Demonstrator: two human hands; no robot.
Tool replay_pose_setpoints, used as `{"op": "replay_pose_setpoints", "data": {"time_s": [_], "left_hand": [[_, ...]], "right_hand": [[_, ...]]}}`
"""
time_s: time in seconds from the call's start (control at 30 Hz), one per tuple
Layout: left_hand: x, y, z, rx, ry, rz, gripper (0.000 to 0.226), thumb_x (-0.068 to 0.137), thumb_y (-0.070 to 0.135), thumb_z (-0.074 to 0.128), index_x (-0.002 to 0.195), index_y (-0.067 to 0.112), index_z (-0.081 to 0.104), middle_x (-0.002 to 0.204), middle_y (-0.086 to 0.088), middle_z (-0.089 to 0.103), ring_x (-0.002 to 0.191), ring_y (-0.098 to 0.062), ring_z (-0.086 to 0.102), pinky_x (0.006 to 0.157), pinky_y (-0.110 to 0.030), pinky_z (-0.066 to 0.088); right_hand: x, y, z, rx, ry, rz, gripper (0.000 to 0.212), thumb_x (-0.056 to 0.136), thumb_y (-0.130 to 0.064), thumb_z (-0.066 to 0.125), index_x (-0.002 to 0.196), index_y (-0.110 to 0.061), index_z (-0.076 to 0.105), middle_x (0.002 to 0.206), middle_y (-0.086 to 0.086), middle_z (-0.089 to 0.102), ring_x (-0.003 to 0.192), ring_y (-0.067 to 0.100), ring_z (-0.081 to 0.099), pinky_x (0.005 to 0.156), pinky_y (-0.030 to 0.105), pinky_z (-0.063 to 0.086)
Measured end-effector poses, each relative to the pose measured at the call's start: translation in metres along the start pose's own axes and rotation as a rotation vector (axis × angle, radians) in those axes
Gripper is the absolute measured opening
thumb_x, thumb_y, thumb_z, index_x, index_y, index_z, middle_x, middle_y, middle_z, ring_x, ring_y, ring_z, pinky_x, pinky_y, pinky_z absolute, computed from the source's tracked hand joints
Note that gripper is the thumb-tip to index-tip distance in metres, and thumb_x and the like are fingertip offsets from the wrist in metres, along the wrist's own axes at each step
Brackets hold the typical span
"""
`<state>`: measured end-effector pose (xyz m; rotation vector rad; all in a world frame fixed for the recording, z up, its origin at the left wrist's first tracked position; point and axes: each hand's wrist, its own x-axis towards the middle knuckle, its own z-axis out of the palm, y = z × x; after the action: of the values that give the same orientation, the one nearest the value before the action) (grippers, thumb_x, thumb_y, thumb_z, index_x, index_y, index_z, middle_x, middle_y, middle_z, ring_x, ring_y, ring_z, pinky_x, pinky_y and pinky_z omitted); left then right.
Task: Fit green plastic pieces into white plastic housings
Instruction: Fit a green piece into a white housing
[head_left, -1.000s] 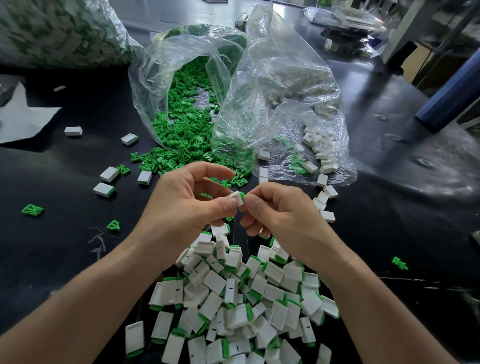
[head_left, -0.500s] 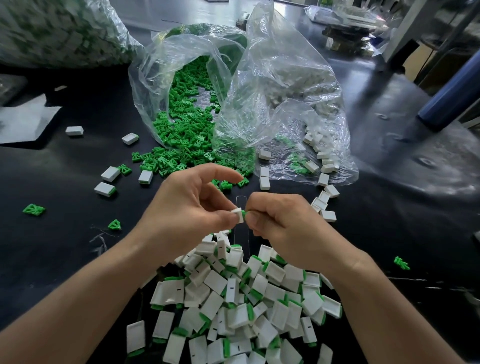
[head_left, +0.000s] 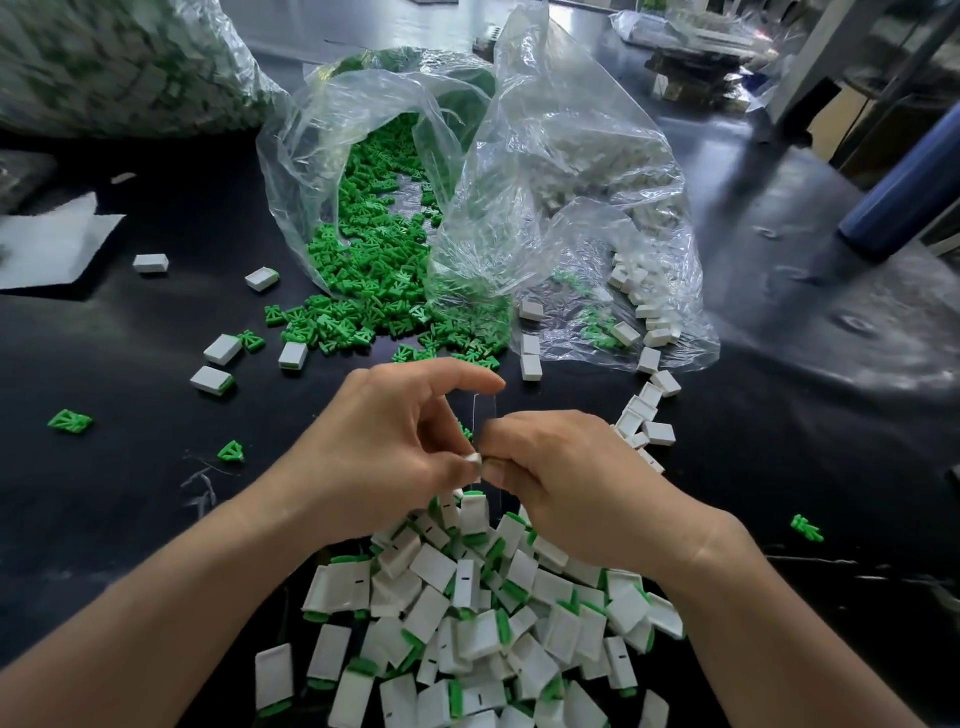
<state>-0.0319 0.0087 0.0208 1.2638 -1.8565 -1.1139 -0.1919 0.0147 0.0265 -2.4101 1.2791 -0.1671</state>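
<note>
Over the pile (head_left: 467, 613) of finished units on the counter (head_left: 130, 493), the left hand (head_left: 384, 447) and right hand (head_left: 566, 483) meet, fingers (head_left: 460, 469) of both clamped on one small white housing (head_left: 474, 459). Whether its green piece is seated I cannot tell. It looks light, stiff and slippery. It is probably best pinched by its flat faces. Loose green pieces (head_left: 374, 270) spill from a bag (head_left: 545, 156) beyond.

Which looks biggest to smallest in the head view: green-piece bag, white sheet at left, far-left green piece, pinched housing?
1. green-piece bag
2. white sheet
3. far-left green piece and pinched housing: unranked; the housing is mostly hidden and nearer the camera.
</note>
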Motion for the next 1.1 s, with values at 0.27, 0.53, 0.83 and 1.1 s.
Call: {"op": "replay_pose_setpoints", "data": {"time_s": [0.27, 0.53, 0.83, 1.1], "left_hand": [[0.003, 0.007, -0.004, -0.504, 0.072, -0.06, 0.048, 0.049, 0.016, 0.073, 0.096, 0.021, 0.065, 0.065, -0.006, 0.069, 0.056, -0.013, 0.065, 0.052, -0.021, 0.053], [0.003, 0.007, -0.003, -0.619, 0.125, -0.032, 0.043, 0.046, 0.016, 0.073, 0.089, 0.017, 0.067, 0.067, -0.004, 0.071, 0.063, -0.012, 0.068, 0.057, -0.019, 0.053], [0.001, 0.01, 0.005, -0.651, 0.121, -0.019, 0.045, 0.049, 0.009, 0.07, 0.093, 0.011, 0.064, 0.064, -0.006, 0.07, 0.053, -0.015, 0.064, 0.048, -0.023, 0.052], [-0.001, 0.01, 0.009, -0.64, 0.159, -0.003, 0.042, 0.053, 0.004, 0.068, 0.093, 0.012, 0.063, 0.064, -0.007, 0.069, 0.05, -0.014, 0.063, 0.052, -0.021, 0.052]], "right_hand": [[-0.002, 0.007, -0.007, 0.77, 0.204, 0.099, 0.026, 0.086, -0.037, 0.047, 0.07, -0.018, 0.056, 0.063, -0.002, 0.058, 0.06, 0.014, 0.055, 0.059, 0.027, 0.046], [0.005, 0.003, 0.001, 1.349, -0.014, 0.259, 0.056, 0.072, -0.056, 0.033, 0.078, -0.009, 0.062, 0.068, 0.004, 0.067, 0.055, 0.011, 0.057, 0.052, 0.02, 0.041], [0.008, -0.008, 0.004, 1.606, -0.081, 0.313, 0.063, 0.072, -0.05, 0.036, 0.101, 0.002, 0.056, 0.056, 0.002, 0.054, 0.047, 0.009, 0.047, 0.048, 0.019, 0.037], [0.007, -0.012, 0.003, 1.613, -0.003, 0.388, 0.042, 0.077, -0.049, 0.036, 0.071, -0.008, 0.048, 0.053, 0.001, 0.04, 0.047, 0.009, 0.033, 0.047, 0.019, 0.03]]}}
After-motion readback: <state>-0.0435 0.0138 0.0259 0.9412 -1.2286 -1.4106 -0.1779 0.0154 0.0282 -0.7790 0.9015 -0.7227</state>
